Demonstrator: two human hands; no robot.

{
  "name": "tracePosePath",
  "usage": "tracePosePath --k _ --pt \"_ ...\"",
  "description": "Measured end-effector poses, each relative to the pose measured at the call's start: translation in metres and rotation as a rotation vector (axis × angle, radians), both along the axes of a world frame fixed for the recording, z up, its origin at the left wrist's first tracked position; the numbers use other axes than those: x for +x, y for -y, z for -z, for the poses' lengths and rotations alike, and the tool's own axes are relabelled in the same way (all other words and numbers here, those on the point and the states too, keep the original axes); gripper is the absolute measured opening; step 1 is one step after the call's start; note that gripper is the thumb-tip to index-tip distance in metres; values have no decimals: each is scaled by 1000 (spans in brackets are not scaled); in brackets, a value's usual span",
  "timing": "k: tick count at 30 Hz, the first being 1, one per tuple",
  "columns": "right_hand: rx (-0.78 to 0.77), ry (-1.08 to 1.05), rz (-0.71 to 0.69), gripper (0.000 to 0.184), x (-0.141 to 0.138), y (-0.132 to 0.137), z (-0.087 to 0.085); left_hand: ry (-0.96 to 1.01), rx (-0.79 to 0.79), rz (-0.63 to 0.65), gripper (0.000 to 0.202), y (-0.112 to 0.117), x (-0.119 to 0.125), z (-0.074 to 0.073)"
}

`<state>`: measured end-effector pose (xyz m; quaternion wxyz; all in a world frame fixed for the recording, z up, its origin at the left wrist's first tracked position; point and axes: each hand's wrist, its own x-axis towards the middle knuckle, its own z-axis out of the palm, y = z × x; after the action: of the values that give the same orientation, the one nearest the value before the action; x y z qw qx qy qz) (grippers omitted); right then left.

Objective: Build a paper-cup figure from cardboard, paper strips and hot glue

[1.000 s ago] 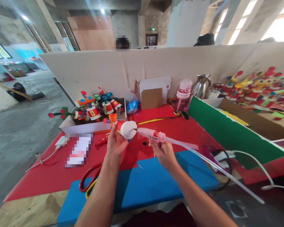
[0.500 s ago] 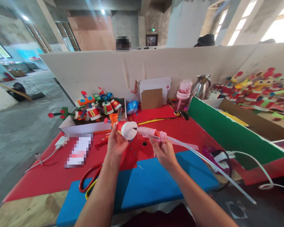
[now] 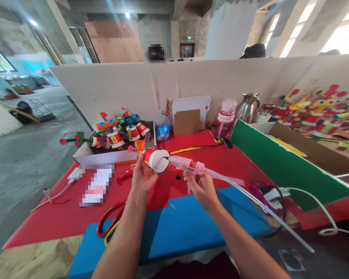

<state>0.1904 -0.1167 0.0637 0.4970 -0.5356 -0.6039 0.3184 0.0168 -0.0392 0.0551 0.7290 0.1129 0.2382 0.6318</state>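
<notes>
My left hand (image 3: 144,174) is wrapped round a red and white paper cup (image 3: 157,161), tipped so its pale round end faces right. An orange piece and a blue coiled strip (image 3: 147,140) rise from the cup's far side. In my right hand (image 3: 202,186) is a pink hot glue gun (image 3: 189,164), its nozzle at the edge of the cup's pale end. Whether the tip touches the cup I cannot tell. A long clear glue stick (image 3: 258,201) runs out of the gun's back toward the lower right.
A white box (image 3: 95,157) of finished cup figures stands at the back left. Red-handled scissors (image 3: 104,221) lie beside my left forearm. A green-sided box (image 3: 275,162), pink bottle (image 3: 226,116) and steel jug (image 3: 248,108) stand on the right. A white cable (image 3: 317,192) crosses there.
The cup and the glue gun hold almost the same position, nozzle still at the cup's end. The view has shifted very slightly.
</notes>
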Motion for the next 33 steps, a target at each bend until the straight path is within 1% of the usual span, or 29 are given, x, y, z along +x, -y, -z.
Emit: tracePosePath --k 10,15,21,24,28,33 --pt "-15 -35 -16 52 2 -2 6 15 -12 7 30 1 1 -4" --pt "-20 -15 -15 53 3 -1 6 6 -3 -6 28 0 0 -1" --pt "17 52 -12 54 5 0 4 -8 -8 -5 27 0 0 0" --pt "-1 10 -10 51 5 0 4 -7 -4 -6 27 0 0 0" --pt "-31 -44 -12 53 3 0 4 3 13 -1 26 -1 0 1" --pt "-43 -63 -4 55 3 -1 5 0 0 -7 25 0 1 0"
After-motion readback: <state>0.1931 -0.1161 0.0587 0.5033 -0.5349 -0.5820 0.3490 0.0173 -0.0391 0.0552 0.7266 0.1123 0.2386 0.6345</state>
